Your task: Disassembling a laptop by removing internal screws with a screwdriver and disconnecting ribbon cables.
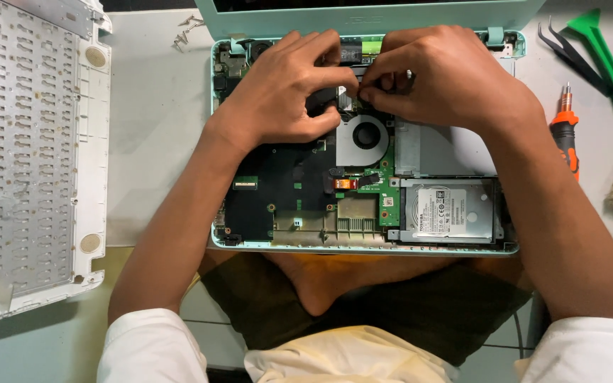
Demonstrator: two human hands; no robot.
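The opened mint-green laptop base [363,213] lies on the white table [154,128], long axis left to right, hinge edge pointing away from the person. Left hand [285,92] and right hand [448,78] pinch a small black part [349,89] above the round grey fan [365,135].

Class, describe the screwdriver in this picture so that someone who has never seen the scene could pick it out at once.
Start at the opened laptop in the middle of the table and look past its right edge, beyond the person's right forearm. There lies the screwdriver, pointing away from the person. Unlike the green pry tool and black tweezers farther back, it has an orange and black handle with a metal tip.
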